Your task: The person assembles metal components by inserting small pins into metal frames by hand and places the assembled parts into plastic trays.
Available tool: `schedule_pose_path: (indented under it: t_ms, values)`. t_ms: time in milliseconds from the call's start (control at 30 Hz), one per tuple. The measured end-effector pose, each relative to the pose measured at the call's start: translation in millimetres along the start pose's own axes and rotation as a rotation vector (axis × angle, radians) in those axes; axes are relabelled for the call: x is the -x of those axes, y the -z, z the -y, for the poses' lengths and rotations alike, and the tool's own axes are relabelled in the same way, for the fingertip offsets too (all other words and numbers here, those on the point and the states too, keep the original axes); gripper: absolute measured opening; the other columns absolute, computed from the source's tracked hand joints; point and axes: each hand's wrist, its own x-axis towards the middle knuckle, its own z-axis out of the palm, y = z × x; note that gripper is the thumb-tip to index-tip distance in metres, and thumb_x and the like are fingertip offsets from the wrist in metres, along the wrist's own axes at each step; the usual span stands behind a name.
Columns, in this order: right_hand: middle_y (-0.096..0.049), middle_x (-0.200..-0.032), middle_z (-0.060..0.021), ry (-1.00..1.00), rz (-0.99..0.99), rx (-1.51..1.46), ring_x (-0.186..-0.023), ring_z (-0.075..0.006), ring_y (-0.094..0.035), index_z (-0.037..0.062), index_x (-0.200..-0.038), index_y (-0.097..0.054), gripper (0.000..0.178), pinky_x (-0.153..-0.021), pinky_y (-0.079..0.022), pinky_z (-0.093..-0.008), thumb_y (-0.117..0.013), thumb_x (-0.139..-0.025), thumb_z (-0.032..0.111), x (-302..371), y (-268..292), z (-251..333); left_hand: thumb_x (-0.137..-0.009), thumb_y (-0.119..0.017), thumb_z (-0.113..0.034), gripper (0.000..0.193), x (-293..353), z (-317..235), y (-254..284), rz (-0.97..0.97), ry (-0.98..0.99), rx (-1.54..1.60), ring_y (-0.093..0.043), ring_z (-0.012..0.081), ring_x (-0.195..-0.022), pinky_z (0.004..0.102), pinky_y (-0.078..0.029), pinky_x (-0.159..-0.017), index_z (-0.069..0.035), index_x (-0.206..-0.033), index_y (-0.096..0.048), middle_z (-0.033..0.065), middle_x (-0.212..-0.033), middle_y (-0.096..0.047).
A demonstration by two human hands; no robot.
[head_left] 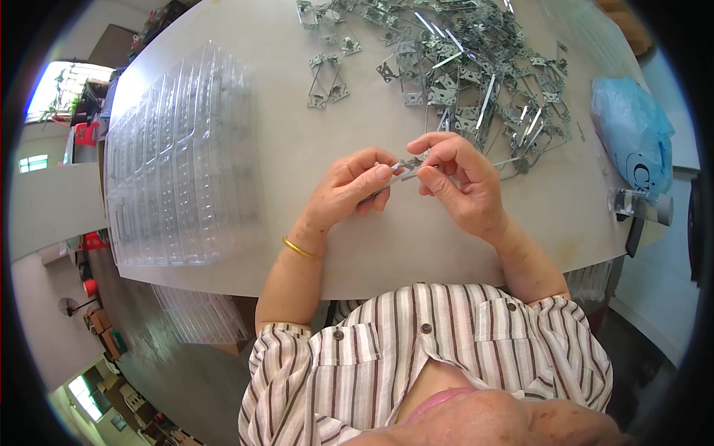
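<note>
Between my two hands, over the middle of the table, is a small grey metal bracket (407, 166) with thin flat parts. My left hand (352, 184) pinches its left end between thumb and fingers. At its right end the thumb and fingertips of my right hand (462, 178) close on it; the fingers cover part of the piece. Beyond my hands lies a large loose heap of similar metal brackets (465, 78) and thin rods. A separate metal frame piece (326, 80) lies left of the heap.
Stacked clear plastic trays (178, 163) stand on the table's left side. At the right edge are a blue plastic bag (632, 130) and a clear bottle (641, 206) lying on its side. More clear trays (199, 314) sit below the table's left edge.
</note>
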Motion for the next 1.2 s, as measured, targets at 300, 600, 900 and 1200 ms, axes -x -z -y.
schedule_pose_path:
  t_ms: [300,600,900,1200]
  values:
    - [-0.062,-0.105,-0.0088,-0.142,-0.088,-0.214,-0.075,-0.0091,-0.062,0.0016,-0.104,-0.055,0.008,-0.068,-0.054,-0.0249,-0.061,-0.1,0.005,-1,-1,-5,-0.098,-0.059,-0.047,0.057,1,-1,9,0.139,-0.127,0.259,-0.054,0.0094,-0.053,0.0202,-0.041,-0.049,0.001,-0.128,-0.055,0.0107,-0.079,-0.069]
    - [-0.065,-0.094,-0.0039,-0.473,-0.137,-0.586,-0.078,-0.0095,-0.065,0.0047,-0.103,-0.056,0.012,-0.071,-0.059,-0.0284,-0.06,-0.102,0.016,-3,4,-13,-0.077,-0.08,-0.009,0.086,4,-2,5,0.224,-0.207,0.317,-0.071,0.0266,-0.083,0.038,-0.062,-0.07,0.002,-0.15,-0.034,0.0213,-0.098,-0.067]
    - [-0.066,-0.098,-0.0065,-0.519,-0.099,-0.586,-0.083,-0.0121,-0.068,0.0034,-0.104,-0.056,0.011,-0.077,-0.062,-0.0315,-0.06,-0.102,0.014,-1,0,-16,-0.08,-0.08,-0.001,0.06,-2,12,9,0.242,-0.277,0.297,-0.061,0.0144,-0.093,0.0355,-0.062,-0.085,0.0,-0.136,-0.057,0.0043,-0.101,-0.06]
    - [-0.067,-0.093,-0.007,-0.549,-0.13,-0.426,-0.075,-0.015,-0.069,0.0044,-0.106,-0.056,0.015,-0.07,-0.06,-0.0295,-0.063,-0.101,0.017,-3,-8,3,-0.086,-0.078,-0.014,0.048,-7,19,18,0.044,-0.468,0.155,-0.061,0.0183,-0.102,0.035,-0.056,-0.086,-0.003,-0.13,-0.062,0.0075,-0.117,-0.064]
